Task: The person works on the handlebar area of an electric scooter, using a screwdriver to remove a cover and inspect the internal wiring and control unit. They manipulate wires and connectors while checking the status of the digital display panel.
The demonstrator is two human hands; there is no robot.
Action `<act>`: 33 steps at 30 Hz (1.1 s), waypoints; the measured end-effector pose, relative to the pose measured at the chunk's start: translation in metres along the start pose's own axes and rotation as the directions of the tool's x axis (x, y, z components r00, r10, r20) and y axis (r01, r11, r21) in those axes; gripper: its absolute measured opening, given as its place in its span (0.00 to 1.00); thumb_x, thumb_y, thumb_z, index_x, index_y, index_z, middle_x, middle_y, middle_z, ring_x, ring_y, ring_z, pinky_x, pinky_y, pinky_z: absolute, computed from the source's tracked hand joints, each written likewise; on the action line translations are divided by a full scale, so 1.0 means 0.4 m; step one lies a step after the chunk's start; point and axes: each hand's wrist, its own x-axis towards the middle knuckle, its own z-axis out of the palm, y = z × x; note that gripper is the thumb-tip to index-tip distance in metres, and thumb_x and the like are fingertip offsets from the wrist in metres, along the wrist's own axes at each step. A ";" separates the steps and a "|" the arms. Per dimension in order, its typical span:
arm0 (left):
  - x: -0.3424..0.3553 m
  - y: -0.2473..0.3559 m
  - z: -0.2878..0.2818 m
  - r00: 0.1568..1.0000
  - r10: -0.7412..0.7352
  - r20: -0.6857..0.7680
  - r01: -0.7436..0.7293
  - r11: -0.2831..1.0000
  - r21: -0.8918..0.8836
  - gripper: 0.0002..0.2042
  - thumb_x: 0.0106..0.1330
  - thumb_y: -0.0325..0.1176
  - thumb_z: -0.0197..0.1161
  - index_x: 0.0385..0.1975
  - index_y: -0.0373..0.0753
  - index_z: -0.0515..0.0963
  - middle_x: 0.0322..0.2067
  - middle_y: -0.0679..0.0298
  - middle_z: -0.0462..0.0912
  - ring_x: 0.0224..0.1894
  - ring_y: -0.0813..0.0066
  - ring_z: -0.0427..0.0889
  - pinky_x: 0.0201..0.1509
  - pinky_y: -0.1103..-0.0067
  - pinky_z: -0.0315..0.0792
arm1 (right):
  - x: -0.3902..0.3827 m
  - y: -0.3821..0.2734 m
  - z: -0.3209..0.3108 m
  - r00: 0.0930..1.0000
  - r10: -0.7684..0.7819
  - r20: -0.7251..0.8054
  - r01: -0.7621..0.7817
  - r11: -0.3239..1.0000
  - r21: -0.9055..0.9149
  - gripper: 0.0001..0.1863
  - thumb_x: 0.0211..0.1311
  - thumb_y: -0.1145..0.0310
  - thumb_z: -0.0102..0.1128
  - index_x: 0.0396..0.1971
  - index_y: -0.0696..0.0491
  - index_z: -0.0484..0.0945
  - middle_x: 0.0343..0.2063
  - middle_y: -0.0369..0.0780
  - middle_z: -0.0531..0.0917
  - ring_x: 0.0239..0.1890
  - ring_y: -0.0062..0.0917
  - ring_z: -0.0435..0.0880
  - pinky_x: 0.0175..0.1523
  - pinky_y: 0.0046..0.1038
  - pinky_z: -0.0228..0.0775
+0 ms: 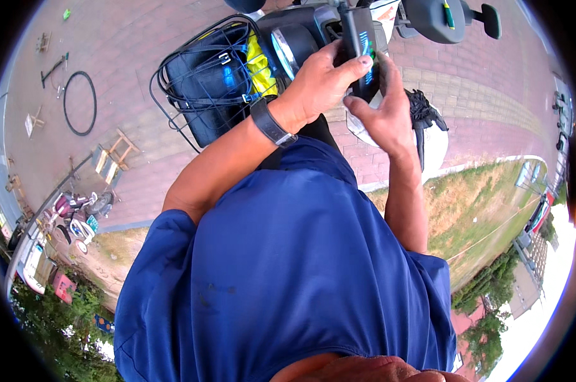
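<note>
My left hand (318, 77), with a dark watch (272, 124) on its wrist, is closed on a long black piece with blue markings (362, 44); its thumb lies across the front. From the other side, my right hand (390, 113) curls its fingers and thumb about the lower end of the same piece. Some fingertips are hidden behind it, and its exact kind is unclear. Close by on the left is the dark front of a scooter (294, 38). A black wire basket (173, 73) beside it holds a dark bag (202, 92) and yellow cloth (259, 63).
A dark seat (433, 19) with a green-handled tool (449, 16) on it is at the upper right. Black bundled material (421, 108) lies right of my hand. Across the paving are a loose tyre (79, 103), a small wooden stool (119, 153) and parked cycles (78, 213).
</note>
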 end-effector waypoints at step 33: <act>0.083 -0.172 -0.054 0.996 -0.052 -0.069 0.022 0.928 -0.373 0.14 0.67 0.27 0.68 0.50 0.29 0.81 0.42 0.60 0.86 0.42 0.75 0.86 0.47 0.79 0.80 | 0.035 0.046 -0.095 0.950 0.112 0.291 -0.264 0.787 0.558 0.44 0.47 0.68 0.64 0.67 0.67 0.63 0.63 0.50 0.76 0.66 0.40 0.75 0.75 0.40 0.57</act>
